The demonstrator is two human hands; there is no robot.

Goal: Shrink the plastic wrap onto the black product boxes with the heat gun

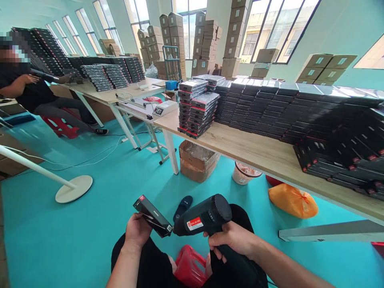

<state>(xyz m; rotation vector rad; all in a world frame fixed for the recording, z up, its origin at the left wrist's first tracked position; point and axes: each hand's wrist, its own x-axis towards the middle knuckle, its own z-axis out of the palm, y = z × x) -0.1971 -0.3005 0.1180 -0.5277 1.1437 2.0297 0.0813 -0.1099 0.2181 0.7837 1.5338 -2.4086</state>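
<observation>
From the head view, the left hand (138,231) is clamped on one end of a slim black rectangular box with a red corner (154,216), held tilted above the turquoise floor (120,192). The right hand (223,242) is closed around the handle of a black plastic heat gun with a red-and-white label (204,216), its nozzle at the box's lower end, both off the front edge of the pale wooden worktop (255,148) carrying stacked black boxes (261,106).

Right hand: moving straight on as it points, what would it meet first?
The heat gun in the right hand would likely meet the black box in the left hand; depth between them is unclear.
</observation>
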